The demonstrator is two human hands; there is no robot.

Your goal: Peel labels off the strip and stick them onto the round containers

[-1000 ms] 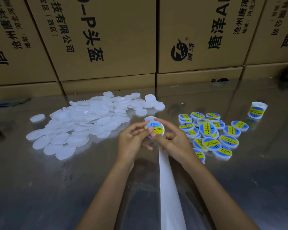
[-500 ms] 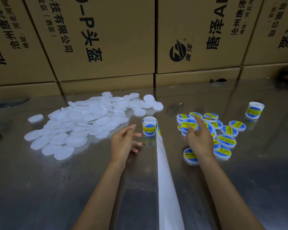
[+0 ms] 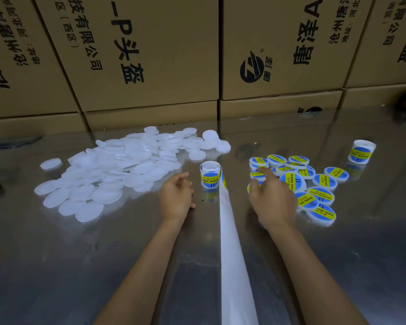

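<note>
A person is sitting at a shiny metal table (image 3: 338, 266), seen from their own head looking down at both bare forearms. The left hand (image 3: 176, 197) is hovering just left of an upright label roll (image 3: 211, 175), fingers loosely curled and holding nothing. The right hand (image 3: 271, 202) is reaching over the near edge of a cluster of labelled containers (image 3: 319, 184), fingers relaxed and spread, gripping nothing. From the roll, a white backing strip (image 3: 232, 254) is trailing toward the viewer between the arms. A large heap of plain white containers (image 3: 108, 170) is lying to the left, well apart from the finished ones. A second label roll (image 3: 361, 152) is standing far right, with cardboard boxes (image 3: 150, 55) stacked behind. The step in hand appears to be fetching a fresh container: ideally taking one loose disc from the heap's edge, then lifting the next label by its rim and centring it before pressing.
</note>
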